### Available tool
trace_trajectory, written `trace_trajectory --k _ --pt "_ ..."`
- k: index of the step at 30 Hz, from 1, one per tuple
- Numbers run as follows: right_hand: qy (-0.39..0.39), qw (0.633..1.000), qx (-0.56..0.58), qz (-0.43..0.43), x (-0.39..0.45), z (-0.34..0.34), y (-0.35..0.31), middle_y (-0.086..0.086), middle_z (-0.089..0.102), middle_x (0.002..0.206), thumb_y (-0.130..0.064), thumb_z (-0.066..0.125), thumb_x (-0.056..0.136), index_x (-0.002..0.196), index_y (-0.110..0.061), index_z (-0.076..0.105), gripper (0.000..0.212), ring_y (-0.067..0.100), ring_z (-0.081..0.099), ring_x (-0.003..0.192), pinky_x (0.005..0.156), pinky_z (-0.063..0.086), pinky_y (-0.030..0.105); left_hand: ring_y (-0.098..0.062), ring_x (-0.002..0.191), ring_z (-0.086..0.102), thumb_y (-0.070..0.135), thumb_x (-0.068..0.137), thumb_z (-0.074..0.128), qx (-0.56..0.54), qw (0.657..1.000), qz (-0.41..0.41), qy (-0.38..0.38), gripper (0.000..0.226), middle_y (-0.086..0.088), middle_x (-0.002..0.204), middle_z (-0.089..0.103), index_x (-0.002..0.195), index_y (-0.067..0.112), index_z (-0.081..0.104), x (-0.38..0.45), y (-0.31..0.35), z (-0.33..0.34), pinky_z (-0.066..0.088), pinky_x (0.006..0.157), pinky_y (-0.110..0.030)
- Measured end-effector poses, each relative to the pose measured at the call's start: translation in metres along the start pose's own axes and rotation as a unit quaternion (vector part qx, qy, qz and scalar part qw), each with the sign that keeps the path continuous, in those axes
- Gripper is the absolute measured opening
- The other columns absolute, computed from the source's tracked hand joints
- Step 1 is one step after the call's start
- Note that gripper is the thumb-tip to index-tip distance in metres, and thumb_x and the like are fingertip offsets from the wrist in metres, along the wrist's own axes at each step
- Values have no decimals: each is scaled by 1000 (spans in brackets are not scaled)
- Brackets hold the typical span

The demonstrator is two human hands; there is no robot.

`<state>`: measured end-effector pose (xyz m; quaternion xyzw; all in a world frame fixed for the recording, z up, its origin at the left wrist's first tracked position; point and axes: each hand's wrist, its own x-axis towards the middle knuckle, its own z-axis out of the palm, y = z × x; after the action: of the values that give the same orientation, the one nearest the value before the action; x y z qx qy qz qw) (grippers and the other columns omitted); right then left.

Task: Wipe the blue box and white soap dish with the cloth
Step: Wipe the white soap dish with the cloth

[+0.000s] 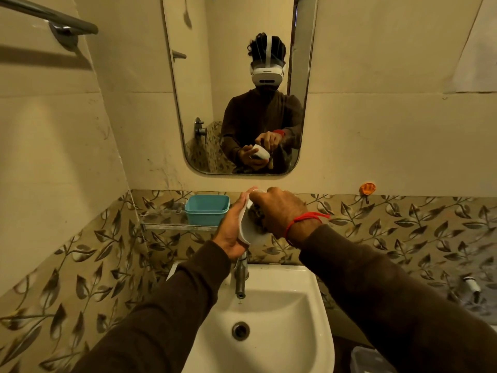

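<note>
My left hand (230, 229) holds the white soap dish (251, 235) tilted on its side above the tap. My right hand (278, 211) is closed on a dark patterned cloth (256, 215) and presses it into the dish. Only a small patch of the cloth shows between my fingers and the dish. The blue box (207, 209) stands upright on a glass shelf (172, 226) just left of my left hand, apart from it.
A white sink (282, 305) with a metal tap (241, 275) lies below my hands. A mirror (236, 84) hangs on the wall above. A towel rail (51, 18) is at the top left, and an orange hook (367, 188) at the right.
</note>
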<state>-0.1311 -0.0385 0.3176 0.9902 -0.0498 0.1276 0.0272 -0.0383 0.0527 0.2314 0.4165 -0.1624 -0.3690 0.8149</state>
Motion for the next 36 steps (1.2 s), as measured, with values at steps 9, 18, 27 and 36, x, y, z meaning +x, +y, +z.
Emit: trace_trajectory --k 9,18,27,36 --pt "-52 989 139 -16 -7 8 -1 12 60 119 -32 66 87 128 -16 41 50 30 58 105 79 49 37 -35 106 66 55 102 37 -54 998 -44 6 61 -23 122 67 142 12 54 -11 9 -5 60 80 -47" --pt "51 967 188 -163 -17 26 -13 13 64 112 -25 69 86 119 -10 53 40 28 61 99 81 55 39 -35 109 66 55 100 44 -63 996 -58 27 60 -22 119 69 131 7 62 -17 0 -10 53 92 -49" --pt "105 987 97 -79 4 9 13 9 57 112 -19 69 83 120 -19 56 39 29 58 97 75 55 38 -36 94 64 50 100 45 -59 995 -79 33 49 -22 105 69 123 11 64 -19 -7 -1 52 78 -42" --pt "-15 1000 -19 -11 -2 7 6 15 61 115 -15 62 90 123 -15 59 33 33 62 104 82 55 39 -32 102 64 49 93 53 -15 999 -31 35 51 -22 118 68 127 13 63 -10 -23 2 52 88 -44"
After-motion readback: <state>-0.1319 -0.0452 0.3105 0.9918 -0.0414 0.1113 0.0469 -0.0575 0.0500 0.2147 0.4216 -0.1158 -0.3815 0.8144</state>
